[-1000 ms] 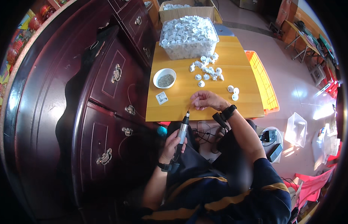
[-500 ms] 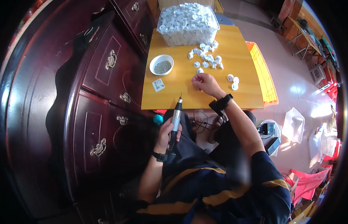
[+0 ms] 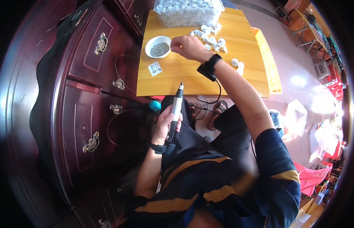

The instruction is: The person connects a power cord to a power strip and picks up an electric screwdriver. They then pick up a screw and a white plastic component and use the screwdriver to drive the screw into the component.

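Note:
A slim electric screwdriver (image 3: 177, 106) with a silver barrel and black ends is gripped in my left hand (image 3: 163, 124) over my lap, its thin bit pointing up toward the table edge. Across the table reaches my right hand (image 3: 190, 47), its fingers curled together at the right rim of a white bowl (image 3: 147, 46). Small grey metal pieces, which look like screws (image 3: 160, 49), fill the bottom of that bowl. What the right fingertips hold, if anything, cannot be made out. Several small white round plastic parts (image 3: 213, 41) lie beyond this hand.
At the back of the yellow table (image 3: 201, 83) stands a clear bin (image 3: 188, 18) heaped with white parts. Three white round parts (image 3: 240, 65) sit to the right. A square printed card (image 3: 155, 68) lies before the bowl. Dark wooden drawers (image 3: 89, 98) flank the left side.
My right hand has moved left and away from me, from the table's middle to the bowl's rim. The left hand still holds the screwdriver upright. The whole view has shifted slightly.

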### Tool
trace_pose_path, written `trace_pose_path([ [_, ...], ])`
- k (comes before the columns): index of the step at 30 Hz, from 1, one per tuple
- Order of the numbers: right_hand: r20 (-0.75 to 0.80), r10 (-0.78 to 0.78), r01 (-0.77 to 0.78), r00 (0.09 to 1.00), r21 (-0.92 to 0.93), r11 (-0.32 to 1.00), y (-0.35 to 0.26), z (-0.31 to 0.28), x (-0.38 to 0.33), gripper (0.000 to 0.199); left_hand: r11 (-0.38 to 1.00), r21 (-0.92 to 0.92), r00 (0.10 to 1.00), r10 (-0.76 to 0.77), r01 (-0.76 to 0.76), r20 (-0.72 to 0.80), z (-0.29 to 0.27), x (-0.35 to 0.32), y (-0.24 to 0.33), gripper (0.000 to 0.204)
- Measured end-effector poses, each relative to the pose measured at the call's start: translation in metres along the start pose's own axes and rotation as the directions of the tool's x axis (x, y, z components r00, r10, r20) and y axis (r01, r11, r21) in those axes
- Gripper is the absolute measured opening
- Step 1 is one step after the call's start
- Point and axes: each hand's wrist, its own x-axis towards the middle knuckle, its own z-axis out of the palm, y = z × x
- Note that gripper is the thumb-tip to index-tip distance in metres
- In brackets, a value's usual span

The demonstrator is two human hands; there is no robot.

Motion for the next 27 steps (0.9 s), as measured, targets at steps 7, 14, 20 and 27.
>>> trace_pose_path([
  [7,0.303,0.030,0.096,0.952,-0.392,0.915,-0.022,0.032,0.060,0.017,1.000,-0.007,0.999,0.012,-0.012,0.033,-0.003,0.002,-0.003,0.063],
  [14,0.360,0.190,0.010,0.913,-0.486,0.874,-0.030,0.053,0.082,0.025,0.998,-0.052,0.999,0.020,-0.019,0.031,-0.011,-0.004,0.000,0.065],
  [20,0.337,0.189,-0.004,0.922,-0.482,0.876,-0.013,0.070,0.083,0.025,0.998,-0.053,1.000,0.022,-0.021,0.018,-0.011,-0.001,0.000,0.067],
  [27,0.386,0.210,0.023,0.898,-0.519,0.855,-0.017,0.066,0.085,0.025,0.998,-0.057,1.000,0.014,-0.014,-0.001,-0.013,-0.002,0.001,0.066],
])
